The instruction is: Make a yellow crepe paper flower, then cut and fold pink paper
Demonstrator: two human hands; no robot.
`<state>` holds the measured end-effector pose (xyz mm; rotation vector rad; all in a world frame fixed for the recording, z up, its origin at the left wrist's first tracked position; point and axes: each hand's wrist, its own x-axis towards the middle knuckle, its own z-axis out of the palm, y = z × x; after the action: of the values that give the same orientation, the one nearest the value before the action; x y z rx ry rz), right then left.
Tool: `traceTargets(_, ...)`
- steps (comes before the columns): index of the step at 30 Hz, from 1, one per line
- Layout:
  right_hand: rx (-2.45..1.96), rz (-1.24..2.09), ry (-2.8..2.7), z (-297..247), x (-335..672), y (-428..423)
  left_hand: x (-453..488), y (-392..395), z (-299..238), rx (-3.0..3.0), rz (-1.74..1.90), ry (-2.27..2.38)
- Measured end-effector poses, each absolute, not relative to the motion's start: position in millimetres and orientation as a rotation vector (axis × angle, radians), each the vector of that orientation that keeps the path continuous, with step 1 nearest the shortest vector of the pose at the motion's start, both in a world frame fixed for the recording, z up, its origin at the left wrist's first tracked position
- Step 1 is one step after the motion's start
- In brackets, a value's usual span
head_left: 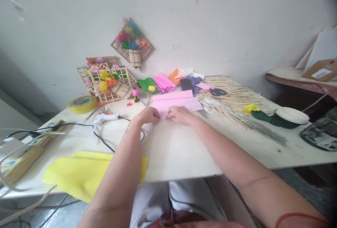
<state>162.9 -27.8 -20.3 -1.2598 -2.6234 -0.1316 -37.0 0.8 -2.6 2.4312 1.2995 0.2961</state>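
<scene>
A light pink sheet of crepe paper (181,104) lies on the white table, its far edge folded or rolled over. At its near left corner, my left hand (149,115) has its fingers curled and pressed together on the paper's edge. Just to the right, my right hand (179,115) pinches the near edge of the same sheet. The fingertips of both hands are close together, with a small bit of pink paper between them. Behind the sheet stand a small yellow paper flower (151,89) and a pink one (135,92).
A white glue gun (106,117) with a black cord and yellow crepe paper (76,171) lie left. Bamboo sticks (237,96), wires (244,121) and scissors (219,92) are right. A tape roll (83,105), power strip (34,150) and flower-decorated lattices (107,80) stand further left.
</scene>
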Motion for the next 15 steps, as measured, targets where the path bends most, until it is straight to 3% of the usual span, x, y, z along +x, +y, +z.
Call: traceTargets(15,-1.306,-0.375,-2.677,-21,147,-33,-36,3,-7,2.406,0.345,1.302)
